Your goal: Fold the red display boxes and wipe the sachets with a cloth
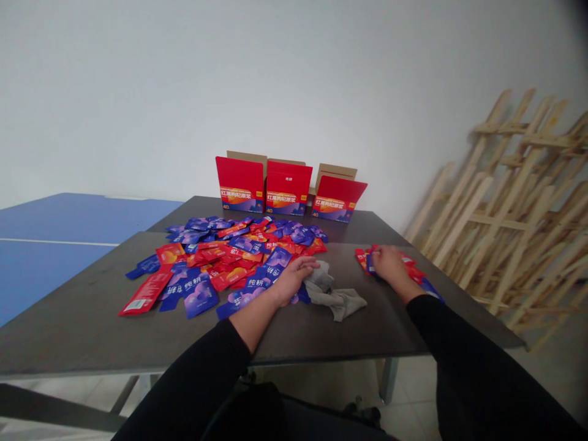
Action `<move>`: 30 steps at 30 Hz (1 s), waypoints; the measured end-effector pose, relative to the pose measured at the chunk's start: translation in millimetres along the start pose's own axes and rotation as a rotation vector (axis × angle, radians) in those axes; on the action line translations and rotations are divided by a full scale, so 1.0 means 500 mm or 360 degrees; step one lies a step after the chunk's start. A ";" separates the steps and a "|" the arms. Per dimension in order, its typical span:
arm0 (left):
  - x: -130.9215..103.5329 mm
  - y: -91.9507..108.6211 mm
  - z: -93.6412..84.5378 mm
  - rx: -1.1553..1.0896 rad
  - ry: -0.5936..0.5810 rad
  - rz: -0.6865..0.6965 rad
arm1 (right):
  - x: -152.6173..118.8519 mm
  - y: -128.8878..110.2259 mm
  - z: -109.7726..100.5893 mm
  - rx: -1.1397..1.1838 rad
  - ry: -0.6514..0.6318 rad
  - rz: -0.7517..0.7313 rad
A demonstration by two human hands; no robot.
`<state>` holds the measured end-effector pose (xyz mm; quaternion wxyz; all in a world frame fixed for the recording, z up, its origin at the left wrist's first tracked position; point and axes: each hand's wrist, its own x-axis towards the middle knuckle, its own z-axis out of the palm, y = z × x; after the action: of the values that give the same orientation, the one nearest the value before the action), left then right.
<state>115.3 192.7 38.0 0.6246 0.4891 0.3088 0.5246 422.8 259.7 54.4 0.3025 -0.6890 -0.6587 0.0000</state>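
My left hand [294, 280] rests at the right edge of a big heap of red and blue sachets [227, 274], its fingers stretched out beside a crumpled grey cloth [342, 301]. Nothing shows in that hand. Further right, my right hand [390, 265] is closed over a smaller row of sachets [413, 269], its fingers curled down on a blue sachet [370, 263] with red ones around it. The fingertips are partly hidden, so how many sachets they grip does not show.
Three red and blue printed cartons with raised flaps, a left carton [241, 184], a middle carton [288, 188] and a right carton [339, 199], stand at the back of the dark table [294, 349]. A blue table [59, 245] adjoins at left. Wooden frames [500, 208] lean at right.
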 end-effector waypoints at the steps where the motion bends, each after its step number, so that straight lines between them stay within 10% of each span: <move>1: 0.001 -0.001 -0.001 0.0014 0.0013 0.0008 | -0.009 -0.027 0.011 0.0043 -0.0099 -0.0106; 7: 0.004 -0.009 -0.005 0.0070 0.0084 0.0076 | -0.111 -0.183 0.098 0.0610 -0.0488 -0.0796; 18: 0.014 -0.011 -0.011 0.0045 0.0391 0.0166 | -0.120 -0.165 0.122 0.0181 0.0105 -0.0382; 25: 0.025 -0.002 -0.030 0.0033 0.0761 0.0440 | -0.163 -0.224 0.133 -0.0023 0.0102 -0.0709; 30: 0.027 0.002 -0.044 0.0018 0.0869 0.0703 | -0.164 -0.299 0.171 0.0114 -0.0298 -0.0711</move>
<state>98.8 211.7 33.4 0.3877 0.3893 0.3541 0.7568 242.2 213.6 13.9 0.2569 -0.5121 -0.8193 0.0204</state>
